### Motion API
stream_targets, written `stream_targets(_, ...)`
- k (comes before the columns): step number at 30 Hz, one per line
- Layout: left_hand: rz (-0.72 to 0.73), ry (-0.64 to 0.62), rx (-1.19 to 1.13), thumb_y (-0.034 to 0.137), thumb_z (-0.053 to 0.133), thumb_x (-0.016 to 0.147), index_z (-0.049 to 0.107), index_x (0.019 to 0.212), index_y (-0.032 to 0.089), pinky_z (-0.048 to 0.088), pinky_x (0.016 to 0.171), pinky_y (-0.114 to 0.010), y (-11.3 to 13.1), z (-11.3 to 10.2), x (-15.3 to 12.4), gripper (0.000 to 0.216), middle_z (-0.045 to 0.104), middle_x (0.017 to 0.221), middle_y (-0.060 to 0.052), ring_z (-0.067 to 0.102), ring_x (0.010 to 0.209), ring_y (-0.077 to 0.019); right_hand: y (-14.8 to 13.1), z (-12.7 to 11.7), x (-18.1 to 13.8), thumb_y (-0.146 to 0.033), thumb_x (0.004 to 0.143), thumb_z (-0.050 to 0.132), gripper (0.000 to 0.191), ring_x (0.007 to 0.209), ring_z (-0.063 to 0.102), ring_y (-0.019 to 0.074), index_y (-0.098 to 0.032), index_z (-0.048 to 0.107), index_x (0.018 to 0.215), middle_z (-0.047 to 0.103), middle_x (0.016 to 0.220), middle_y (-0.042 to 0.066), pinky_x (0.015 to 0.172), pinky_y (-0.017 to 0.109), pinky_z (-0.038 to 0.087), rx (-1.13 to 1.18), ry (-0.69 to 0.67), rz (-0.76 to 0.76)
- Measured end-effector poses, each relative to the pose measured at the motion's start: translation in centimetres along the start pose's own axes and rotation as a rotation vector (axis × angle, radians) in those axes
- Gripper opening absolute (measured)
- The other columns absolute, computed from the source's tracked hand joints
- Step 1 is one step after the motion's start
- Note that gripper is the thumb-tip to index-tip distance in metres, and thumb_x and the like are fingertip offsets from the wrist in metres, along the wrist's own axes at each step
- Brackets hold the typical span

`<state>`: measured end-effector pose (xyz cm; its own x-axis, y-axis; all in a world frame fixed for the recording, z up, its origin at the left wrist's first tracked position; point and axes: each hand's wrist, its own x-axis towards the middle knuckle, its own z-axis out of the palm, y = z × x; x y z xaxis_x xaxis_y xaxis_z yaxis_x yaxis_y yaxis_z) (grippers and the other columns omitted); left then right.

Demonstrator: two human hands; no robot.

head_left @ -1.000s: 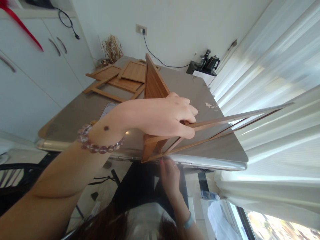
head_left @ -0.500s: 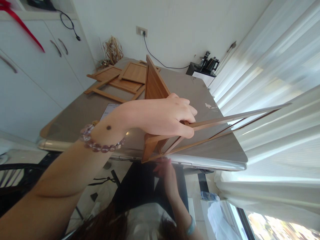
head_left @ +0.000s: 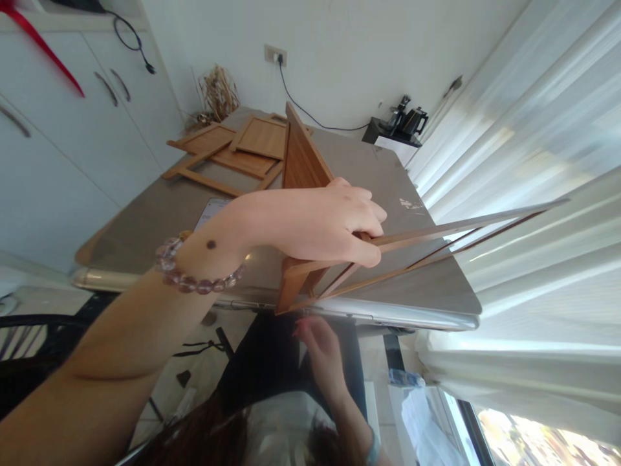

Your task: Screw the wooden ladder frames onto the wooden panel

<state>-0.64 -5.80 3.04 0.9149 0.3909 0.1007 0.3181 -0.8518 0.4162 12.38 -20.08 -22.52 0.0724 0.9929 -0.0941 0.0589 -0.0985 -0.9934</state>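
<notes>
My left hand (head_left: pixel 334 223), with a beaded bracelet (head_left: pixel 189 278) on its wrist, reaches across the table and is wrapped over the upper bar of a wooden frame (head_left: pixel 436 234). A solid wooden panel (head_left: pixel 305 155) stands upright where the frame's parts meet, partly behind the hand. The frame's open bars slant out to the right, past the table edge. Below the table's front edge, over my lap, my right hand (head_left: pixel 323 349) has its fingers curled together, apart from the frame. Whatever its fingertips may hold is too small to make out.
Several flat wooden panels and frames (head_left: pixel 257 139) lie at the far left of the table (head_left: pixel 140 226). A phone (head_left: pixel 212 210) is partly hidden by my left arm. At the back right stands a black kettle (head_left: pixel 414 121); white curtains (head_left: pixel 533 149) hang alongside.
My right hand has moved down, away from the lower corner of the frame and towards my lap. My left hand keeps its grip on the frame, nearly still.
</notes>
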Motion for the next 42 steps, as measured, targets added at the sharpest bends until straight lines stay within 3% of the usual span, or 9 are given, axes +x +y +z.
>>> stream_targets(4, 0.000, 0.001, -0.028, 0.033, 0.043, 0.091, 0.034, 0.061, 0.016, 0.027, 0.097, -0.034, -0.1, 0.1, -0.1, 0.035, 0.048, 0.074, 0.000, 0.042, 0.080, -0.0139, 0.1, -2.0, -0.4, -0.045, 0.093, 0.058, 0.025, 0.071, 0.065, 0.0153, -0.021, 0.063, 0.087, 0.068, 0.073, 0.001, 0.072, 0.029, 0.053, -0.056, 0.052, -0.066)
stream_targets(7, 0.003, -0.003, -0.027, 0.033, 0.043, 0.091, 0.034, 0.062, 0.016, 0.027, 0.095, -0.034, -0.2, 0.0, -0.2, 0.034, 0.047, 0.074, 0.000, 0.042, 0.081, -0.0140, -0.1, -3.2, -0.4, -0.042, 0.096, 0.053, 0.022, 0.076, 0.067, 0.0160, -0.023, 0.056, 0.109, 0.068, 0.076, 0.000, 0.076, 0.031, 0.053, -0.077, 0.131, -0.130)
stream_targets(10, -0.005, -0.012, -0.015, 0.032, 0.042, 0.091, 0.033, 0.062, 0.016, 0.027, 0.092, -0.034, -0.1, -0.1, -0.1, 0.034, 0.046, 0.074, 0.000, 0.042, 0.082, -0.0141, -0.4, -3.9, 0.1, -0.037, 0.097, 0.053, 0.040, 0.082, 0.068, 0.0169, -0.026, 0.036, 0.132, 0.071, 0.083, -0.001, 0.084, 0.035, 0.051, -0.114, 0.205, -0.191)
stream_targets(14, -0.005, -0.011, -0.019, 0.032, 0.043, 0.091, 0.033, 0.062, 0.016, 0.027, 0.093, -0.034, 0.1, -0.1, 0.0, 0.035, 0.045, 0.073, 0.000, 0.041, 0.079, -0.0134, -0.1, -4.3, 1.5, -0.037, 0.100, 0.044, 0.021, 0.080, 0.064, 0.0173, -0.024, 0.050, 0.116, 0.068, 0.088, 0.003, 0.078, 0.032, 0.049, -0.407, 0.289, -0.276)
stream_targets(17, -0.003, -0.012, -0.028, 0.033, 0.044, 0.091, 0.034, 0.061, 0.016, 0.027, 0.092, -0.033, 0.1, -0.2, 0.0, 0.036, 0.046, 0.073, 0.000, 0.041, 0.080, -0.0142, 0.8, -4.8, 2.6, -0.033, 0.103, 0.030, 0.025, 0.079, 0.059, 0.0189, -0.022, 0.053, 0.102, 0.062, 0.088, 0.006, 0.073, 0.033, 0.044, -0.659, 0.338, -0.388)
stream_targets(20, 0.008, -0.016, -0.022, 0.034, 0.043, 0.091, 0.035, 0.061, 0.017, 0.028, 0.091, -0.033, 0.0, -0.2, 0.0, 0.036, 0.048, 0.074, -0.001, 0.041, 0.082, -0.0151, 1.1, -6.1, 3.3, -0.032, 0.104, 0.026, 0.029, 0.083, 0.056, 0.0215, -0.022, 0.054, 0.102, 0.063, 0.090, 0.007, 0.080, 0.038, 0.040, -0.771, 0.263, -0.474)
stream_targets(26, 0.031, -0.008, -0.010, 0.031, 0.044, 0.091, 0.038, 0.062, 0.017, 0.027, 0.100, -0.033, -0.3, 0.0, 0.0, 0.033, 0.050, 0.075, 0.000, 0.042, 0.078, -0.0136, -1.5, -8.0, 5.5, -0.061, 0.088, 0.060, 0.050, 0.094, 0.054, 0.0261, -0.024, 0.060, 0.121, 0.069, 0.105, 0.008, 0.086, 0.041, 0.027, -1.065, 0.021, -0.652)
stream_targets(33, 0.034, -0.013, -0.016, 0.029, 0.045, 0.090, 0.041, 0.061, 0.016, 0.026, 0.097, -0.034, -0.3, 0.0, 0.2, 0.032, 0.052, 0.076, 0.000, 0.042, 0.079, -0.0133, -3.4, -7.1, 8.5, -0.061, 0.087, 0.060, 0.041, 0.088, 0.054, 0.0210, -0.022, 0.068, 0.083, 0.072, 0.084, 0.003, 0.077, 0.037, 0.022, -1.208, -0.136, -0.894)
stream_targets(42, 0.030, 0.008, -0.040, 0.029, 0.045, 0.089, 0.039, 0.059, 0.016, 0.027, 0.087, -0.035, -0.5, 0.1, 0.1, 0.033, 0.052, 0.074, -0.001, 0.041, 0.081, -0.0154, -2.1, -7.6, 10.1, -0.058, 0.089, 0.060, 0.040, 0.090, 0.056, 0.0214, -0.020, 0.069, 0.081, 0.071, 0.088, 0.006, 0.081, 0.036, 0.026, -1.205, -0.236, -1.013)
